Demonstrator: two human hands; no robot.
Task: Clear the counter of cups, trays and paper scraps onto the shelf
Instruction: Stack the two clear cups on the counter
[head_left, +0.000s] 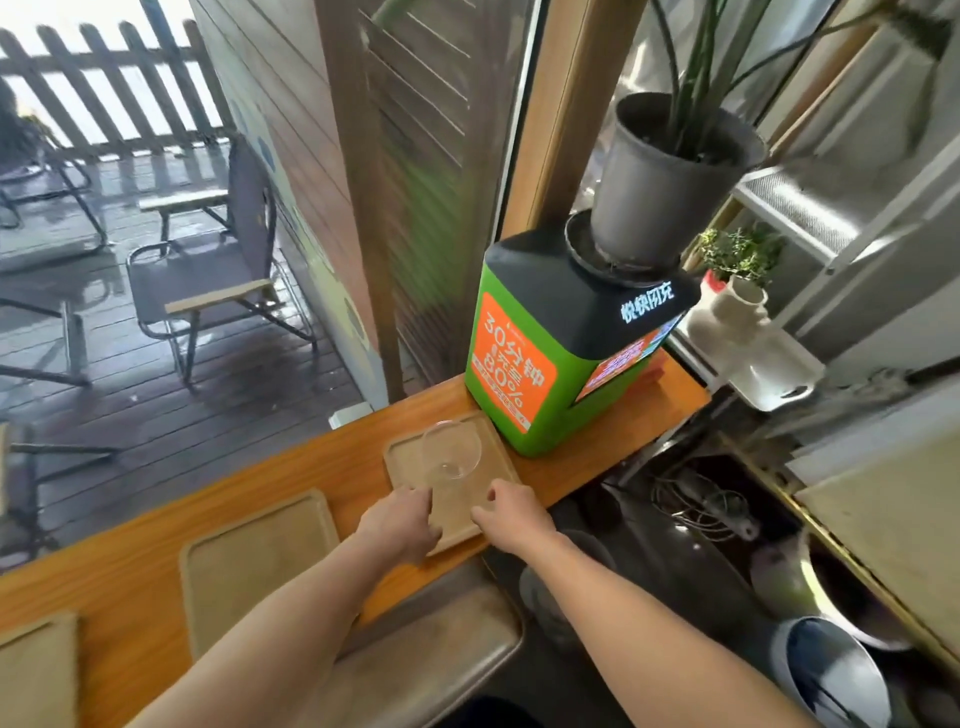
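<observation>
A small wooden tray (470, 501) lies on the orange wooden counter (156, 561), close to a green box. A clear glass cup (451, 449) stands upright on the tray's far half. My left hand (402, 522) rests on the tray's near left edge, fingers curled over the rim. My right hand (511, 514) grips the near right edge. A second, larger wooden tray (260, 561) lies bare to the left. A third tray (36, 670) shows at the lower left corner.
The green and orange charging box (550, 353) stands right behind the tray, with a grey plant pot (660, 182) on top. Below the counter are a metal ledge (441, 639), cables, bowls and a bucket (831, 675). White shelves (779, 369) are at right.
</observation>
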